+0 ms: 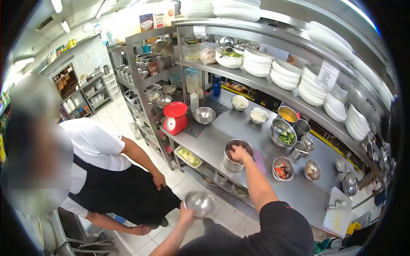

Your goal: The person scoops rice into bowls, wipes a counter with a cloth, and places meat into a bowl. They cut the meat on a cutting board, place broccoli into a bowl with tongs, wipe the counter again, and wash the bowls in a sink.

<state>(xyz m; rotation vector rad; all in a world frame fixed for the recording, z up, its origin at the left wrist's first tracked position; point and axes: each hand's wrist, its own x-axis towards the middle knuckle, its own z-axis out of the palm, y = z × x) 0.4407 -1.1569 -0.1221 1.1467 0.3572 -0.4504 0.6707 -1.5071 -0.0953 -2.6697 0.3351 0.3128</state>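
Observation:
My left hand (186,214) grips the rim of a steel bowl (199,204), held low over the floor in front of the table's edge. Nothing shows inside that bowl. With its fingers down inside a deep steel pot (234,164) on the table, my right hand (239,154) is among dark reddish-brown food; its fingertips are hidden there. A purple sheet (259,163) lies beside the pot. To the right of it stands a bowl of red and dark cut pieces (282,170).
A co-worker in a black apron (128,192) stands at the left, close to my left hand. The steel table (213,143) bears a red scale (175,118), bowls of white food and greens (286,137). Stacked white bowls (257,63) fill the shelf above.

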